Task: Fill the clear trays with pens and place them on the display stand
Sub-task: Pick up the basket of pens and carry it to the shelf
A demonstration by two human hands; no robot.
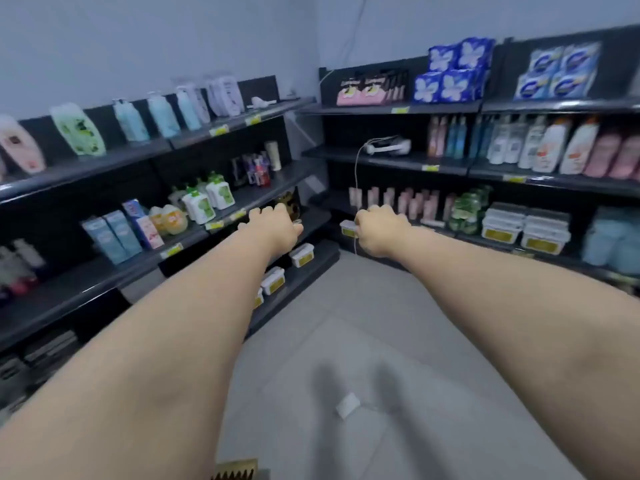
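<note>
Pens and clear trays do not show anywhere in this view, so I cannot tell where they are; the room around the person is a shop corner with dark shelves.

Both bare arms are stretched straight forward, almost parallel, with the backs of the hands turned up. The left hand (273, 225) is in front of the left shelving unit (86, 271), its fingers curled downward into a loose fist. It seems to hold nothing, but the palm side is hidden, so I cannot say this for sure. The right hand (379, 228) is also curled closed, knuckles toward the corner. A thin white cable (356, 181) hangs down from a white headset (388, 146) lying on the middle board of the right shelving unit (485, 168), and it passes just beside the thumb side of this hand. Whether the fingers pinch the cable or only stand in front of it, I cannot tell.

Near the hands, white lidded tubs with yellow labels (303, 254) stand on the low board at the left, and more of them are stacked at the right (526, 230). Soap bottles (207, 199) stand on the left boards, blue packs (453, 69) on the top right board. On the grey floor (346, 306), a small white block (347, 405) lies between the shadows of the arms.
</note>
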